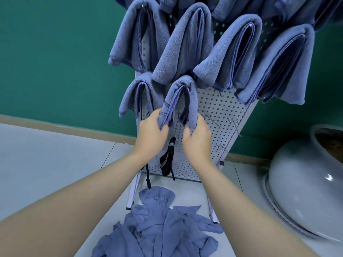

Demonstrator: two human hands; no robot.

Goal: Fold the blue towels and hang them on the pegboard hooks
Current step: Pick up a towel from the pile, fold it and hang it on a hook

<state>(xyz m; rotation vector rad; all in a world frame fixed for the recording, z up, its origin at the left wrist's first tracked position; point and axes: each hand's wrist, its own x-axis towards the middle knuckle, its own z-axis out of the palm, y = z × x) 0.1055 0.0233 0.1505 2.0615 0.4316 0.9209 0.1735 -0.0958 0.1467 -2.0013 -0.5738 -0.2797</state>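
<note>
Hanging over a hook low on the pegboard [219, 108], the folded towel [182, 97] is gripped at both lower ends by the left hand [151, 136] and right hand [197, 138], fingers clenched on cloth. Uneven tugging may slide it off; bare hooks [213, 120] beside it could snag.

Both hands [173, 135] raised, fingers apparently curled, arms outstretched.
</note>
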